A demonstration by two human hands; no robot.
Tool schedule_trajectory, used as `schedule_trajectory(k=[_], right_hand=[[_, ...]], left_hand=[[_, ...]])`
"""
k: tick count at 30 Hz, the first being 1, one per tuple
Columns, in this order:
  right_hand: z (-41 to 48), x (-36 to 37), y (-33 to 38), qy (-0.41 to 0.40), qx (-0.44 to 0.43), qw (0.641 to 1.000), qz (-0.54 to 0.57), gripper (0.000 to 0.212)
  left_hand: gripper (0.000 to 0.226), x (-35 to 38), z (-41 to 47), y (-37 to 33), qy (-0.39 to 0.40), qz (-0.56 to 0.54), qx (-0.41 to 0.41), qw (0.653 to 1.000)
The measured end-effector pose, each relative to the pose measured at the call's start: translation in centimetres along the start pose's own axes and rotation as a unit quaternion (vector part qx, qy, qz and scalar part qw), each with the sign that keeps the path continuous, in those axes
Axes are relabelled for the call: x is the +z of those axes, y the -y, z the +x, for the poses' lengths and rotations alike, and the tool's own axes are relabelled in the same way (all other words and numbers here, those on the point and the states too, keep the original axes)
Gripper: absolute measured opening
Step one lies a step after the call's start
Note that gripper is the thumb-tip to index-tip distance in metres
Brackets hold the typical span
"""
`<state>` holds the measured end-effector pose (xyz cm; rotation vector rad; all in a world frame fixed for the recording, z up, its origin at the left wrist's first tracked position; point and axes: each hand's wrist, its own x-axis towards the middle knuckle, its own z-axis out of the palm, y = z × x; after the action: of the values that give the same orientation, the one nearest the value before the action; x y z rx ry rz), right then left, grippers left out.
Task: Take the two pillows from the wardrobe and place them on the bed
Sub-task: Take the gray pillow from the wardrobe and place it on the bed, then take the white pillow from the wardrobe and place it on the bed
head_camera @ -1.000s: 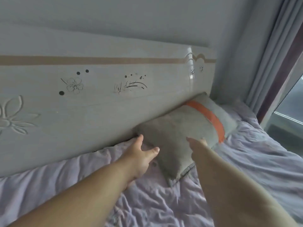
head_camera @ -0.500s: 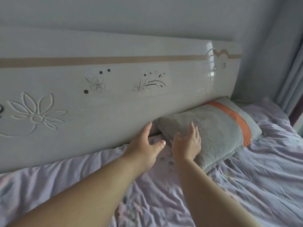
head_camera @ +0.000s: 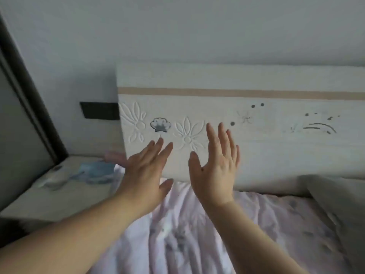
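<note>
Grey pillow [head_camera: 335, 196] lies on bed [head_camera: 197, 234] at right edge, against headboard [head_camera: 256, 155] | left hand [head_camera: 146, 175] spread flat, empty, above sheet | right hand [head_camera: 215, 171] fingers splayed, empty, apart from pillow | nightstand [head_camera: 59, 194] left

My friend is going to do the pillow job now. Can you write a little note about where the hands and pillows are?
Left hand: open, holding nothing, raised over the bed near the headboard.
Right hand: open too, fingers spread, holding nothing.
One grey pillow lies on the bed at the right edge of the view, against the headboard. Neither hand touches it.
Done: that pillow looks placed.
Left: no second pillow shows here, and the wardrobe is not clearly in view, so it probably has to be fetched and laid on the bed.
</note>
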<state>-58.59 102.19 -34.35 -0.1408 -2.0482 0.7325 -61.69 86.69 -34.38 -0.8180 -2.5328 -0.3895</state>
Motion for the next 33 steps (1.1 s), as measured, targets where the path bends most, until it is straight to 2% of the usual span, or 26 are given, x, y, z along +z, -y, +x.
schedule_trajectory(k=[3, 8, 16, 22, 27, 33], right_hand=[[-0.4, 4.7, 7.8, 0.049, -0.053, 0.995, 0.069, 0.064], [-2.6, 10.1, 20.0, 0.094, -0.141, 0.972, 0.16, 0.065], [-13.6, 12.5, 43.2, 0.209, -0.287, 0.893, 0.276, 0.07], [-24.3, 12.5, 59.2, 0.283, -0.388, 0.825, 0.299, 0.077], [-33.4, 14.4, 69.5, 0.343, -0.403, 0.781, 0.331, 0.076], [-42.6, 20.9, 81.6, 0.389, -0.44, 0.739, 0.331, 0.079]], left_hand=[[0.084, -6.5, -1.8, 5.3, -0.049, 0.068, -0.079, 0.993], [0.084, -17.0, -8.8, 12.2, -0.121, 0.193, -0.132, 0.965], [0.084, -33.3, -30.0, 19.6, -0.17, 0.329, -0.322, 0.871], [0.082, -42.7, -46.4, 21.9, -0.183, 0.373, -0.449, 0.791], [0.082, -48.5, -56.5, 26.1, -0.185, 0.39, -0.521, 0.736], [0.082, -54.6, -65.8, 36.1, -0.2, 0.385, -0.588, 0.682]])
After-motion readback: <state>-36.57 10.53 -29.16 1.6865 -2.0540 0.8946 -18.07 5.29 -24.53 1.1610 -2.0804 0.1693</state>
